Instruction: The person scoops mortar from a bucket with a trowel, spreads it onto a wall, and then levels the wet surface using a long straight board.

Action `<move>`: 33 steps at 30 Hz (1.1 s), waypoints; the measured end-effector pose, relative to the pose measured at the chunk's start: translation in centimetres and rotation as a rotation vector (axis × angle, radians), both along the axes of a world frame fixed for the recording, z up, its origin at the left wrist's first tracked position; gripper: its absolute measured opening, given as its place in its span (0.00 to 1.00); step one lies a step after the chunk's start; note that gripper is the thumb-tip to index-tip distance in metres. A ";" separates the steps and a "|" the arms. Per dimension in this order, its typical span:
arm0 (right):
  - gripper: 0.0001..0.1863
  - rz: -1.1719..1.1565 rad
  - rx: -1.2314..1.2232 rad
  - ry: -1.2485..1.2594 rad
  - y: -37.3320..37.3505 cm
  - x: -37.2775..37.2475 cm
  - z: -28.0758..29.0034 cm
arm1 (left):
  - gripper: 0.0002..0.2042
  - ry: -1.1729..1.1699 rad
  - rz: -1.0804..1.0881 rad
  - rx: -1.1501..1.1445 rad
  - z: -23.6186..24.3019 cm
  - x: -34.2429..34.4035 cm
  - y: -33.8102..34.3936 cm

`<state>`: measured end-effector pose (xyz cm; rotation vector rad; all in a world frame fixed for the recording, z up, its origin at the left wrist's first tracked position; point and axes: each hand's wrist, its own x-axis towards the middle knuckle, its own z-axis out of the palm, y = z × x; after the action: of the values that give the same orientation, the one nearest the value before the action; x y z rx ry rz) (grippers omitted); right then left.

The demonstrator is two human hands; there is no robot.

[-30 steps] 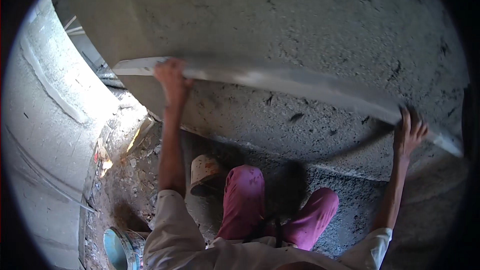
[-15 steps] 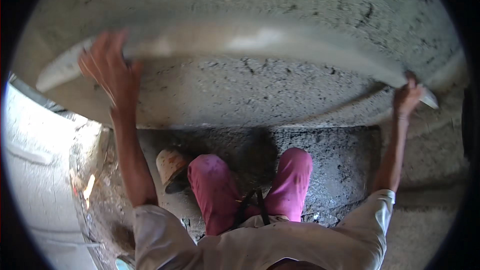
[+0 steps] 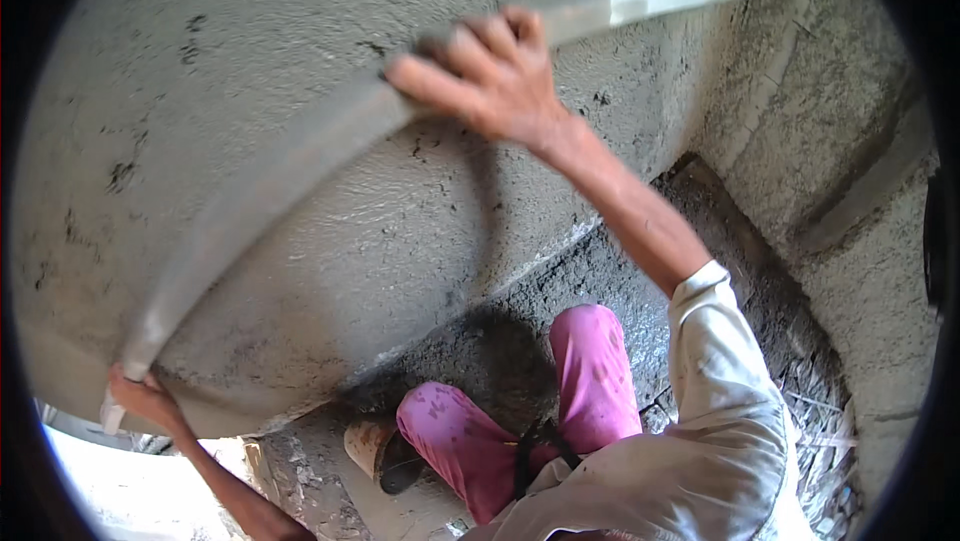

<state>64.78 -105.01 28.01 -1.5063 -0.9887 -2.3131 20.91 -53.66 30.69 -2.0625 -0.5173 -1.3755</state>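
A long grey metal straightedge [image 3: 270, 181], bowed by the lens, lies slantwise along a wall of wet, rough mortar [image 3: 370, 231]. Its left end is low and its right end high. My left hand [image 3: 148, 401] is closed round the bar near its lower left end. Farther along, right of its middle, my right hand [image 3: 490, 86] grips the bar with fingers over the upper edge and thumb toward the left. Dark pits and scrapes mark the mortar above and below the bar.
A mortar-stained bucket [image 3: 368, 451] lies tipped beside my knees [image 3: 590, 341] in pink trousers. Dark, damp mortar bits cover the ground [image 3: 500, 341] along the wall's foot. At the right a second rough wall [image 3: 830, 171] meets the mortared one. Bright light comes in at lower left.
The straightedge has swung from nearly level to a steep slant, left end down. My left hand has moved down to that end; my right hand has shifted from the right end toward the middle.
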 end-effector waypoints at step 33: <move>0.15 -0.095 -0.082 0.287 -14.7 5.3 -1.1 | 0.22 0.053 0.025 0.255 2.1 7.7 -7.2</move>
<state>70.09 -119.71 26.90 -1.8907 -0.9612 -2.0572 28.56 -60.89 32.75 -1.8742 -0.3261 -1.2960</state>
